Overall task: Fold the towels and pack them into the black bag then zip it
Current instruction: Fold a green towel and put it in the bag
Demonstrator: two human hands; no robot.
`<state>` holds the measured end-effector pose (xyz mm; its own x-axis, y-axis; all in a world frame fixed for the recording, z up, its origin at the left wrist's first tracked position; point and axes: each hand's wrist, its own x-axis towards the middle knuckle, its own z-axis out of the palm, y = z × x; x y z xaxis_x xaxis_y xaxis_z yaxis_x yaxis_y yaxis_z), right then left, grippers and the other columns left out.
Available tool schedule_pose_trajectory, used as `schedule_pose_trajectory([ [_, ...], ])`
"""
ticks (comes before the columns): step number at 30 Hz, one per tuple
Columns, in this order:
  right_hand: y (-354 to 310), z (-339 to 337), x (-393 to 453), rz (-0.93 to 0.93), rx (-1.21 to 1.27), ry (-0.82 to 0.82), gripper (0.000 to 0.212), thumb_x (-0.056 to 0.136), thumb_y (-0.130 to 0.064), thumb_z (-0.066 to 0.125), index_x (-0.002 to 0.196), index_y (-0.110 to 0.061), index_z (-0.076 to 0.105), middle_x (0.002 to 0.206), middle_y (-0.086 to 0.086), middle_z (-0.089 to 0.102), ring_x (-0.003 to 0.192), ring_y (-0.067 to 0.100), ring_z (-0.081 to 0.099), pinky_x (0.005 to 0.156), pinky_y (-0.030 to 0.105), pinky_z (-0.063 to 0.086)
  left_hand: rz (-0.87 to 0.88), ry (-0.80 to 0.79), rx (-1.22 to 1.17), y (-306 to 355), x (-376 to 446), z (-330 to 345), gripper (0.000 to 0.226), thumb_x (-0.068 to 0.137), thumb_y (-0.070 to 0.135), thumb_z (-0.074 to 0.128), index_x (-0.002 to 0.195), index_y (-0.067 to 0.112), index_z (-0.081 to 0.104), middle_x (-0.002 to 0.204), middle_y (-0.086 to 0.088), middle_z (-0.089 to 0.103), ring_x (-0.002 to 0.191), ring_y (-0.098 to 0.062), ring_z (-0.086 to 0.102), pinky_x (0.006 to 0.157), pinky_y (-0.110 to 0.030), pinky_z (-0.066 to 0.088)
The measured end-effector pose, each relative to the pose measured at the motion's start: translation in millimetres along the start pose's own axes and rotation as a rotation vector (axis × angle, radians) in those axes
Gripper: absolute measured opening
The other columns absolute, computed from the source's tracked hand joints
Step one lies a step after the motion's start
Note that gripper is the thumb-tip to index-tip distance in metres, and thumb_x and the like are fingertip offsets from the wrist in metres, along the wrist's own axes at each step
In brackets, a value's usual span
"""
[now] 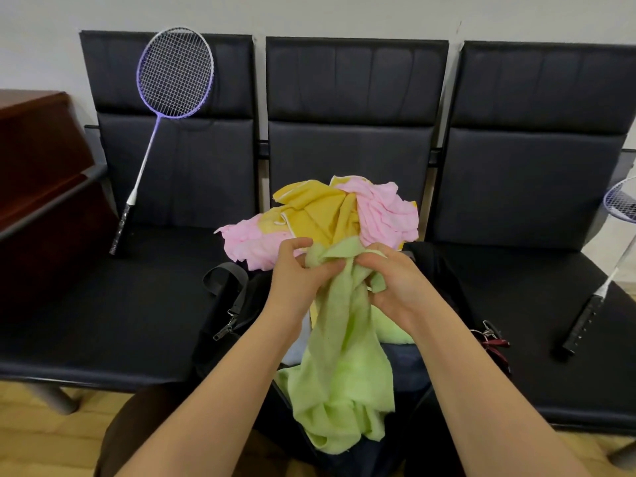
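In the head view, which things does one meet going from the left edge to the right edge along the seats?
Wooden cabinet → purple badminton racket → pink towel → left hand → green towel → right hand → second racket.

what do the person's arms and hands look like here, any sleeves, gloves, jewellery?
Both forearms are bare up to the frame edge: no sleeves in view. The left hand and right hand wear no gloves; no rings, watch or wristband are visible.
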<state>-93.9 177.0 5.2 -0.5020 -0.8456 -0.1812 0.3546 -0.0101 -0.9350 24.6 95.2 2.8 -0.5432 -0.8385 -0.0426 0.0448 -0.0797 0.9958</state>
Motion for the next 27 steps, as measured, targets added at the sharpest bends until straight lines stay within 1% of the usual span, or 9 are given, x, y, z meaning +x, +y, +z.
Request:
schedule_pose_trajectory([
  [2, -1, -3, 0, -0.017, -0.051, -0.002, 0.025, 0.09, -0.003, 0.058, 0.068, -0.014, 0.055, 0.069, 0.003, 0.061, 0.068, 0.016, 0.062, 0.065, 0.032, 0.049, 0.007, 0.03, 0.049, -1, 4, -4, 0.03, 0.081, 0.013, 0.074, 0.106, 0.021, 0.058, 0.095, 0.007, 0.061, 0.086, -0.009, 0.059, 0.072, -0.021, 0.05],
  [4, -3, -5, 0, -0.041, -0.131, 0.016, 0.032, 0.089, -0.005, 0.062, 0.061, -0.019, 0.058, 0.067, -0.001, 0.062, 0.067, 0.014, 0.06, 0.065, 0.028, 0.046, 0.031, 0.079, 0.108, -1, 6, -8, 0.014, 0.085, 0.015, 0.069, 0.075, 0.02, 0.06, 0.067, 0.01, 0.054, 0.069, -0.011, 0.049, 0.061, -0.022, 0.042],
  [7, -6, -10, 0, -0.077, -0.25, 0.088, 0.03, 0.086, -0.007, 0.067, 0.061, -0.019, 0.056, 0.067, 0.001, 0.062, 0.068, 0.018, 0.059, 0.067, 0.032, 0.044, 0.036, 0.187, 0.215, -1, 14, -18, 0.043, 0.085, 0.021, 0.068, 0.055, 0.016, 0.037, 0.055, 0.004, 0.028, 0.058, -0.015, 0.027, 0.054, -0.029, 0.023],
  [10, -8, -14, 2, -0.108, -0.334, 0.172, 0.022, 0.084, -0.009, 0.071, 0.07, -0.013, 0.054, 0.072, 0.006, 0.059, 0.072, 0.022, 0.057, 0.068, 0.034, 0.045, -0.021, 0.266, 0.296, 1, 22, -29, 0.049, 0.084, 0.021, 0.068, 0.054, 0.015, 0.03, 0.056, 0.0, 0.024, 0.055, -0.016, 0.022, 0.052, -0.029, 0.017],
  [13, -6, -10, 2, -0.114, -0.347, 0.164, 0.017, 0.082, -0.006, 0.072, 0.076, -0.01, 0.057, 0.075, 0.009, 0.058, 0.07, 0.021, 0.057, 0.062, 0.031, 0.047, -0.122, 0.142, 0.164, 3, 20, -22, 0.022, 0.086, 0.018, 0.067, 0.071, 0.006, 0.056, 0.069, -0.011, 0.05, 0.066, -0.02, 0.047, 0.06, -0.029, 0.037],
  [17, 2, 5, -1, -0.132, -0.292, 0.042, 0.013, 0.08, 0.004, 0.069, 0.087, -0.007, 0.069, 0.088, 0.017, 0.066, 0.084, 0.029, 0.063, 0.08, 0.046, 0.051, -0.179, -0.095, 0.037, 1, 8, -2, 0.023, 0.092, 0.02, 0.062, 0.095, -0.001, 0.068, 0.09, -0.021, 0.068, 0.083, -0.028, 0.065, 0.078, -0.04, 0.052],
  [20, 2, 7, -4, -0.105, -0.209, -0.016, 0.022, 0.082, 0.012, 0.06, 0.097, -0.002, 0.069, 0.101, 0.025, 0.068, 0.092, 0.033, 0.067, 0.088, 0.047, 0.053, -0.132, -0.125, 0.019, -3, 5, 3, 0.031, 0.092, 0.022, 0.063, 0.108, -0.005, 0.063, 0.106, -0.03, 0.065, 0.093, -0.032, 0.064, 0.087, -0.051, 0.052],
  [24, 2, 2, -7, -0.019, 0.057, -0.068, 0.026, 0.085, 0.016, 0.053, 0.105, 0.004, 0.064, 0.099, 0.021, 0.07, 0.087, 0.027, 0.071, 0.077, 0.034, 0.06, -0.028, -0.043, 0.043, -11, 2, 3, 0.027, 0.089, 0.022, 0.066, 0.091, -0.004, 0.059, 0.081, -0.014, 0.06, 0.078, -0.02, 0.055, 0.069, -0.038, 0.047],
  [27, 7, -2, -6, 0.025, 0.128, -0.037, 0.032, 0.088, 0.004, 0.06, 0.12, 0.006, 0.057, 0.117, 0.024, 0.066, 0.104, 0.034, 0.068, 0.093, 0.045, 0.054, -0.006, -0.007, 0.043, -13, 1, 3, 0.019, 0.092, 0.013, 0.061, 0.074, 0.013, 0.057, 0.068, 0.003, 0.058, 0.065, -0.011, 0.054, 0.059, -0.023, 0.046],
])
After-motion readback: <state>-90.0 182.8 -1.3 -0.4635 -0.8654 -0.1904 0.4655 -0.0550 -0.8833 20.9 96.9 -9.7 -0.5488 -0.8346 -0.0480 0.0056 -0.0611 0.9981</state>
